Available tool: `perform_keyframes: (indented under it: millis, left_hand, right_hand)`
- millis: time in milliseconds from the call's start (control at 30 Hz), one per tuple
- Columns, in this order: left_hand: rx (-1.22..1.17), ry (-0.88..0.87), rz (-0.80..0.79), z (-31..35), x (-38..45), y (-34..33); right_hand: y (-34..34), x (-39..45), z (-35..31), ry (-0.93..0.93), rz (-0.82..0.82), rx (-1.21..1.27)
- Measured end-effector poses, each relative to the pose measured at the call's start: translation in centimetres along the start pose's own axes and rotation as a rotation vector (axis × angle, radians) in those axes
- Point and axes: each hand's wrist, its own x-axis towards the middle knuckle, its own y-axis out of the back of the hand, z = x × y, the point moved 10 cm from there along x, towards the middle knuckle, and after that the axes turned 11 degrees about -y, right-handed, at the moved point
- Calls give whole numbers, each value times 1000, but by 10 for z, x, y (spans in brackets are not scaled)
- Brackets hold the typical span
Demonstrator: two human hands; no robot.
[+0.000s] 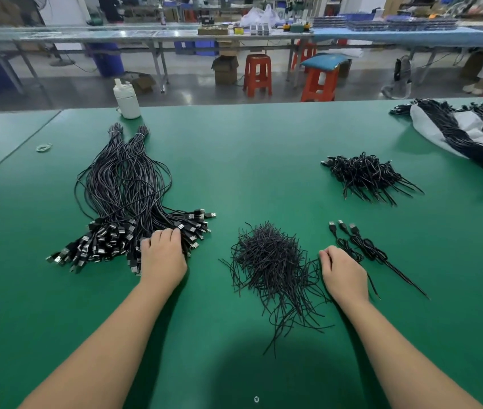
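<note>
Head view: cable bundle (125, 184) runs away, plugs (110, 240) near

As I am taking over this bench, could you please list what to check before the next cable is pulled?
1. Left hand rests on the plugs of the bundle: ok.
2. Only one plug pinched: cannot tell.
3. Ties lie beside the right hand: ok.
4. Right hand holds a tie: cannot tell.
5. Three coiled cables kept apart from the bundle: ok.
</note>
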Motion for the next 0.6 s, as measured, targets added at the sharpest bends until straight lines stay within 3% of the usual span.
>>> perform_keyframes:
  millis: [167,400,467,600]
  left_hand:
    - [69,-79,1,-10,16,10]
    - [5,-161,184,-1,14,42]
    - [-125,-156,169,19,6,46]
    - [-608,-53,134,70,-19,48]
  right_hand:
    - [0,0,-2,19,17,-16]
    - [3,-1,-3,1,14,-18]
    - [3,-1,-3,-3,10,-7]
    - [3,0,1,-24,14,29]
